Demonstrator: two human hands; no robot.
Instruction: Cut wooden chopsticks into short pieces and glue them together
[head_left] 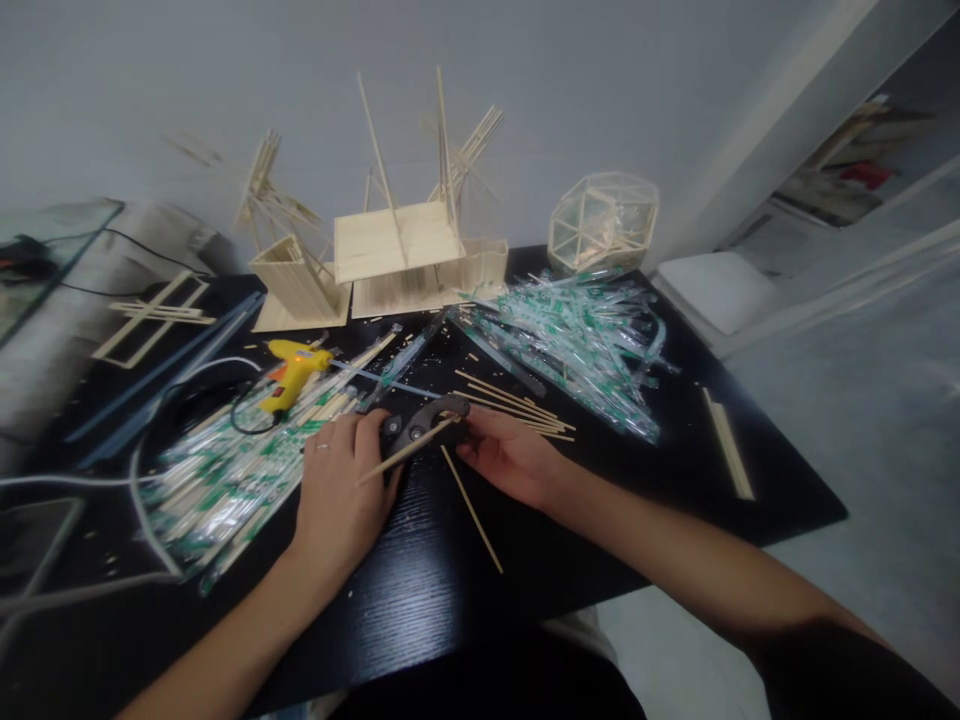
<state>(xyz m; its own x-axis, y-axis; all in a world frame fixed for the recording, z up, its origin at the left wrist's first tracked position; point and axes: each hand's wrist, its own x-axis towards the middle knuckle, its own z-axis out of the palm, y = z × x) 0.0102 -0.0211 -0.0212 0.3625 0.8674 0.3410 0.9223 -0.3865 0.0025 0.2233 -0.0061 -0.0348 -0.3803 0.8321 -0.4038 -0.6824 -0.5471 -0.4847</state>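
My left hand (pixel 341 470) is closed around a dark hand cutter (pixel 415 432) with round screws and a curved jaw. A thin wooden stick (pixel 405 458) crosses the jaw at a slant, its near end pointing down to the left. At the stick's far end, the fingers of my right hand (pixel 506 450) pinch it beside the curved jaw. Blur hides the exact contact there. Below the cutter, another thin stick (pixel 472 512) lies on the black table. Several loose sticks (pixel 517 405) are fanned out just beyond my right hand.
Left of my hands lie a yellow glue gun (pixel 294 375) and plastic-wrapped stick bundles (pixel 232 490). Green-and-clear wrappers (pixel 577 345) are heaped at back right. A wooden model (pixel 399 240) and a faceted frame (pixel 604 222) stand along the wall. A flat strip (pixel 727 445) lies far right.
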